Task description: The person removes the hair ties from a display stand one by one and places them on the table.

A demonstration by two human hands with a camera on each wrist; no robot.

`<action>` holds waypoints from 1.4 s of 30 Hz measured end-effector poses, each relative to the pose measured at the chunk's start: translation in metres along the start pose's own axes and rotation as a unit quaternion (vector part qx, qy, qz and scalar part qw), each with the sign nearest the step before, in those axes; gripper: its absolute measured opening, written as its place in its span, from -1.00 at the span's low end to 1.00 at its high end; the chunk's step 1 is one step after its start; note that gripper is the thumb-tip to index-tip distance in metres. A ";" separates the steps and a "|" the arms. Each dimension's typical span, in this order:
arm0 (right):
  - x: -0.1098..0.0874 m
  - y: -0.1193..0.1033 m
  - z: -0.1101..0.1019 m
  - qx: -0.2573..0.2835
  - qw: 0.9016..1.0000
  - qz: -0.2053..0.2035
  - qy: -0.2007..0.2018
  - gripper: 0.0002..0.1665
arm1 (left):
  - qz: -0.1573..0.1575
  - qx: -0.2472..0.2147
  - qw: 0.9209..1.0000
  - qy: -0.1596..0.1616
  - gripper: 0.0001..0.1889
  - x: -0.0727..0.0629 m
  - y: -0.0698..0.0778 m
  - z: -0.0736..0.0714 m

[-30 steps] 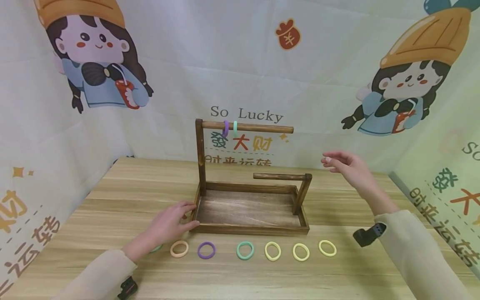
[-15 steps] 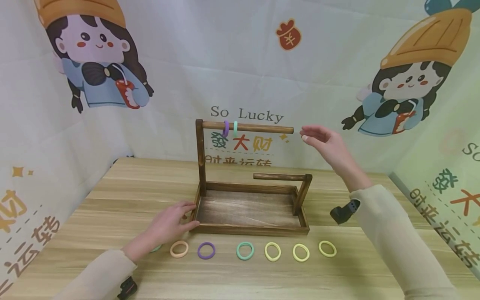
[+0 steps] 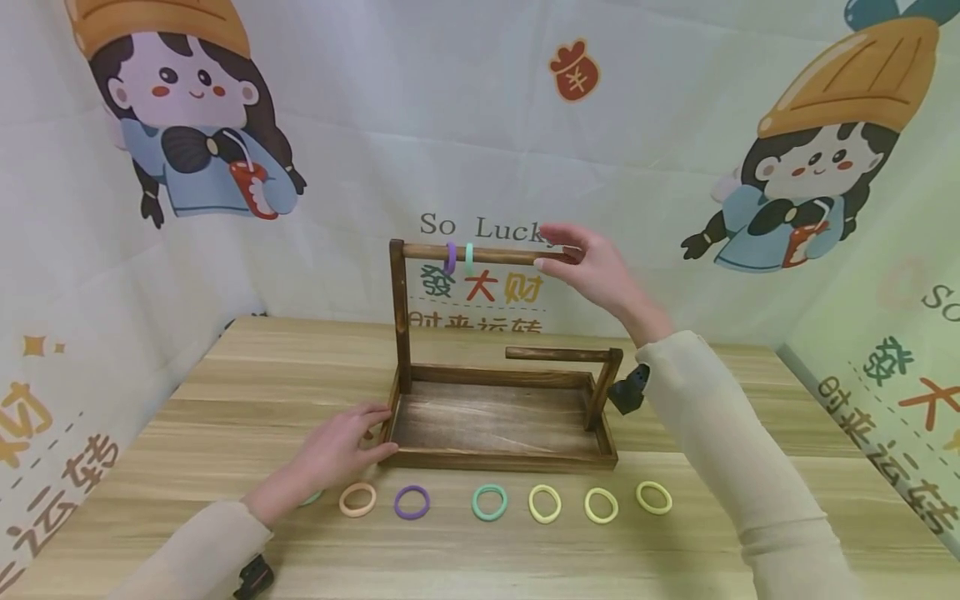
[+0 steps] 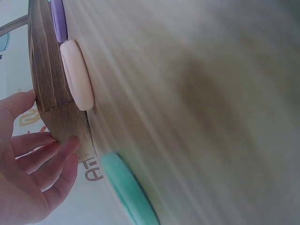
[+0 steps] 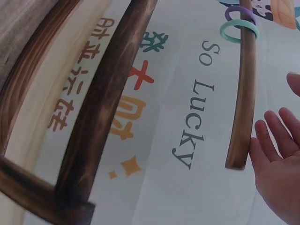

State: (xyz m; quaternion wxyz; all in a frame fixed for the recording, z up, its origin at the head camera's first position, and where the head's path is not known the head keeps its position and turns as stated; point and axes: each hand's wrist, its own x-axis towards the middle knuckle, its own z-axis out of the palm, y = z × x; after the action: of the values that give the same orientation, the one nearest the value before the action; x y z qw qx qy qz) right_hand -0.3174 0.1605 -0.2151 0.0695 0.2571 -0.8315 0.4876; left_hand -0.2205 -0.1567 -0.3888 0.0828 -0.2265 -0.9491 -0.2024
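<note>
A dark wooden stand (image 3: 498, 460) has a tray base, a tall upper bar (image 3: 498, 255) and a shorter lower bar (image 3: 558, 354). One purple ring (image 3: 451, 259) and one mint ring (image 3: 469, 260) hang on the upper bar. My right hand (image 3: 592, 267) is at that bar's free end, thumb and fingers apart and empty. In the right wrist view, the fingers (image 5: 265, 145) lie alongside the bar tip. My left hand (image 3: 330, 450) rests against the tray's left end. In the left wrist view its fingertips (image 4: 71, 143) touch the end wall, thumb by the front rim.
On the wooden table (image 3: 465, 567), before the tray, lie an orange ring (image 3: 357, 514), a purple ring (image 3: 412, 517), a green ring (image 3: 490, 517) and several yellow rings (image 3: 545, 520). Another green ring (image 4: 129, 190) is partly hidden by my left arm. A printed cloth (image 3: 360, 142) stands behind.
My right hand has moved left and upward from the right side to the upper bar's free end. My left hand, the stand and the rings keep their places.
</note>
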 end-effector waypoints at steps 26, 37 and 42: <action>0.045 -0.018 0.053 -0.186 0.980 -0.030 -0.066 -0.41 | 0.001 -0.002 1.000 0.002 -0.47 0.000 0.000 0.000; 0.048 -0.018 0.062 -0.224 0.971 -0.022 -0.075 -0.40 | 0.010 0.001 1.000 0.004 -0.47 0.000 -0.001 0.000; 0.049 -0.018 0.065 -0.238 0.968 -0.024 -0.076 -0.41 | 0.012 0.004 1.000 0.004 -0.47 0.000 -0.001 0.000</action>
State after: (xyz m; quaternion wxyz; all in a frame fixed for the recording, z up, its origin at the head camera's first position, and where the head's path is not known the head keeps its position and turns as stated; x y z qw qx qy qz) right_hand -0.3415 0.0809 -0.2162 0.0771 0.2897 -0.9200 0.2525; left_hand -0.2213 -0.1574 -0.3887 0.0900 -0.2364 -0.9470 -0.1981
